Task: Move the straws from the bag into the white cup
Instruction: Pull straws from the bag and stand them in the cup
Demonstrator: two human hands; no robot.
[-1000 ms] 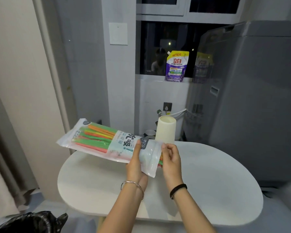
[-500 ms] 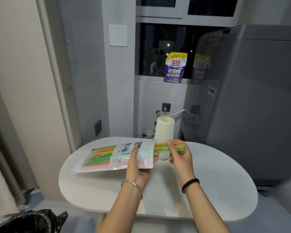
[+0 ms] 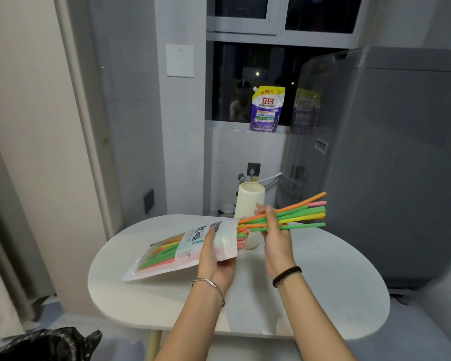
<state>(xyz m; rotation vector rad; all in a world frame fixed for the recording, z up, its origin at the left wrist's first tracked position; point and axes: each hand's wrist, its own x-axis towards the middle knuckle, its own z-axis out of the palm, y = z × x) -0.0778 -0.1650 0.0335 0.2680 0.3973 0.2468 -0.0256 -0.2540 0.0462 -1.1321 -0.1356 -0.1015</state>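
My left hand [image 3: 214, 259] grips the open end of a clear plastic straw bag [image 3: 177, 250], held low over the table and slanting down to the left. My right hand [image 3: 274, 230] holds a bundle of several orange, green, yellow and pink straws [image 3: 297, 214] that stick far out of the bag's mouth to the right. More straws remain inside the bag. The tall white cup [image 3: 249, 201] stands upright on the table just behind both hands, partly hidden by the straws and my right hand.
The white oval table [image 3: 323, 295] carries the cup. A grey washing machine [image 3: 388, 152] stands close on the right. A purple detergent pouch [image 3: 267, 109] sits on the window sill behind. A black rubbish bag [image 3: 44, 345] lies on the floor at lower left.
My right hand has drawn the straw bundle much further out of the bag to the right. The bag has tilted down at its left end while my left hand keeps its grip.
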